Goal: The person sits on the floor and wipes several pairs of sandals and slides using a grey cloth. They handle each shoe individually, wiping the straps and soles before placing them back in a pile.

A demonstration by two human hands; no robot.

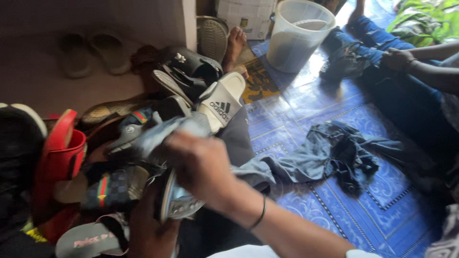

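Here your right hand (203,167) has its fingers closed over a grey cloth (165,133), pressing it on a silvery sandal (178,203) whose long axis runs upright, toe down (motion blurs the edges). Your left hand (150,229) grips that sandal from below, so it is the nearer support. The shoe pile (143,114) lies just beyond, to your left.

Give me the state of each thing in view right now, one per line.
Right hand: closed around a grey cloth, blurred.
Left hand: gripping a grey sandal from below.
White slide: propped on the shoe pile, strap up.
Red shoe: standing on edge.
Plastic bucket: upright, open.
Blue jeans: crumpled on the floor mat.
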